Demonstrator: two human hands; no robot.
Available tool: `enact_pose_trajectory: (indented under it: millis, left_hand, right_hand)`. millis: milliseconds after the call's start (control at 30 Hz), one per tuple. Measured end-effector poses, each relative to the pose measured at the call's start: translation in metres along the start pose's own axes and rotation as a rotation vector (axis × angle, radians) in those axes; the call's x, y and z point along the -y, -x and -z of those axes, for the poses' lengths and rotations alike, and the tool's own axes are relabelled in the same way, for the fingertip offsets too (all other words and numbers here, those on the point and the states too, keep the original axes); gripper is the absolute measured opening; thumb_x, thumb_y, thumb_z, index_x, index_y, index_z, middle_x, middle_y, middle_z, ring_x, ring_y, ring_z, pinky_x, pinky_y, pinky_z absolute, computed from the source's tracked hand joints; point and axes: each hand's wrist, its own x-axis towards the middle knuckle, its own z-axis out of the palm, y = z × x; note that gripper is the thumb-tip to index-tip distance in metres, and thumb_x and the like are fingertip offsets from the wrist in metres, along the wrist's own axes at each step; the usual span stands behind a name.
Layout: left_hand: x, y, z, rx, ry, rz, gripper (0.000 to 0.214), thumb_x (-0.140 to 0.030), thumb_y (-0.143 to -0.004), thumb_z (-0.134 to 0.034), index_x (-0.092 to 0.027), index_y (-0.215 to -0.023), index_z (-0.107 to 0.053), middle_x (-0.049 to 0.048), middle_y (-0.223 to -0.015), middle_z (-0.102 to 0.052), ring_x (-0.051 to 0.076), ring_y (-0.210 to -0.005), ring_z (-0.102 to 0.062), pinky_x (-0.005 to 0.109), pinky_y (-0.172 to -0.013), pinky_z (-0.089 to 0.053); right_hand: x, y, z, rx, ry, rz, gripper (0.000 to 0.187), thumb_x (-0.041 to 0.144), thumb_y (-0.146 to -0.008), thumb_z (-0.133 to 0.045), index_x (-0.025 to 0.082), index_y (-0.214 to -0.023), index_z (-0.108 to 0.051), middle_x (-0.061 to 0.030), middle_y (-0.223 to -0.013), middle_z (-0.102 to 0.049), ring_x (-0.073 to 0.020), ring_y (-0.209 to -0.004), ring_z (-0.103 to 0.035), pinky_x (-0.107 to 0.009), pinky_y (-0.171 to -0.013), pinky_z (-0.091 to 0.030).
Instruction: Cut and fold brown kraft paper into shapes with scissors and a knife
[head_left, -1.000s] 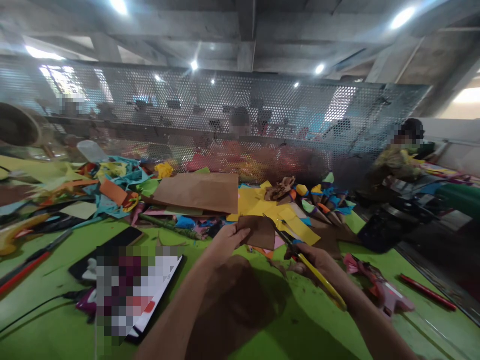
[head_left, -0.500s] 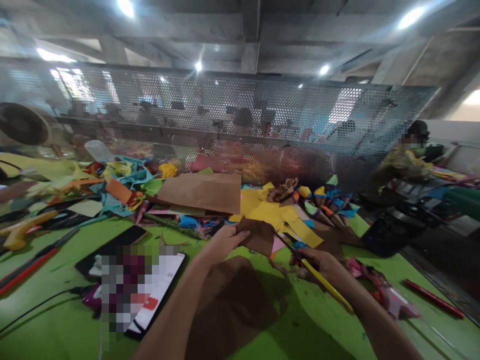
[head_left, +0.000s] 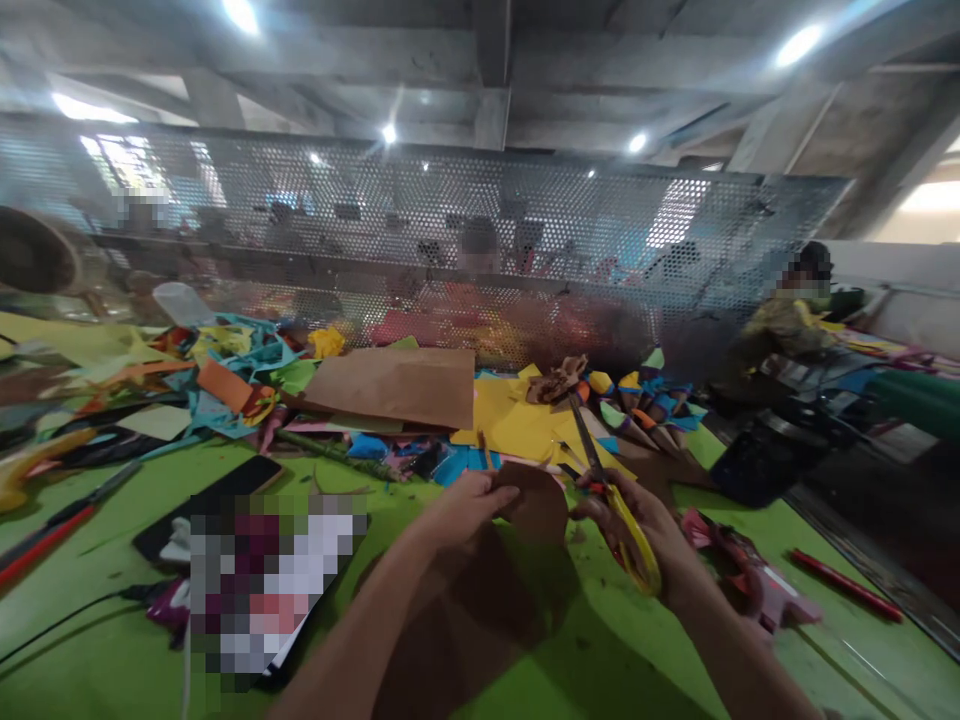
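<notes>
Between thumb and fingers, my left hand pinches a brown paper piece with a rounded right edge, held above the green table. My right hand grips yellow-handled scissors, their blades pointing up and away, apart from the brown piece. Under my left hand and forearm lies a larger sheet of brown paper, partly in shadow. Just beyond my hands are yellow paper pieces and a folded brown paper sheet.
A phone and a pixelated screen device lie at left, with a red-handled tool farther left. Paper scraps heap at the back left. At right are a pink glue gun and red pen. A co-worker sits beyond.
The scissors have come away from the brown paper and swung upright in my right hand. The brown piece has turned and now shows a rounded edge. The view shifted slightly.
</notes>
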Motion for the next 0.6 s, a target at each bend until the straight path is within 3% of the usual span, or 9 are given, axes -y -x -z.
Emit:
enact_pose_trajectory:
  millis: [100,200,300,467,600]
  left_hand:
    - [0.007,0.003,-0.018,0.159,0.026,-0.005,0.023,-0.036,-0.08,-0.062,-0.016,-0.084,-0.072,0.0052,-0.079,-0.067,0.017,-0.07,-0.054,0.026,-0.065,-0.042]
    - [0.005,0.007,-0.027,0.224,-0.047,0.004,0.016,-0.027,-0.079,-0.06,-0.019,-0.085,-0.072,0.0038,-0.082,-0.069,0.018,-0.072,-0.055,0.026,-0.067,-0.042]
    - [-0.001,0.008,-0.027,0.252,-0.111,0.012,0.015,-0.027,-0.08,-0.06,-0.019,-0.083,-0.071,0.0029,-0.078,-0.068,0.017,-0.069,-0.054,0.025,-0.064,-0.041]
    - [-0.002,0.004,-0.023,0.103,-0.074,-0.011,0.02,-0.035,-0.083,-0.059,-0.016,-0.082,-0.066,0.002,-0.076,-0.062,0.015,-0.067,-0.052,0.024,-0.062,-0.038]
    - [0.003,-0.001,-0.021,-0.069,-0.099,-0.072,0.019,-0.035,-0.085,-0.058,-0.017,-0.081,-0.06,-0.0003,-0.075,-0.057,0.014,-0.069,-0.05,0.024,-0.065,-0.038]
  right_hand:
    - [-0.005,-0.002,-0.005,0.013,-0.044,-0.008,0.049,0.041,-0.058,-0.087,0.022,-0.095,-0.061,-0.0012,-0.079,-0.067,-0.0165,-0.068,-0.06,-0.026,-0.062,-0.049]
    - [-0.014,-0.004,-0.01,0.049,-0.075,-0.019,0.051,0.036,-0.053,-0.089,0.022,-0.093,-0.061,0.0006,-0.078,-0.065,-0.0176,-0.073,-0.062,-0.028,-0.068,-0.05]
    - [-0.021,-0.005,-0.012,0.026,-0.134,-0.034,0.052,0.032,-0.051,-0.091,0.021,-0.094,-0.063,0.0031,-0.073,-0.061,-0.0156,-0.069,-0.06,-0.026,-0.064,-0.048]
    - [-0.017,-0.003,-0.012,-0.182,-0.378,-0.032,0.053,0.029,-0.05,-0.092,0.023,-0.095,-0.063,0.0046,-0.072,-0.06,-0.0118,-0.063,-0.056,-0.023,-0.06,-0.046]
    - [-0.008,0.001,-0.013,-0.142,-0.325,-0.067,0.053,0.029,-0.051,-0.091,0.023,-0.095,-0.063,0.0038,-0.072,-0.059,-0.0124,-0.062,-0.056,-0.023,-0.056,-0.045]
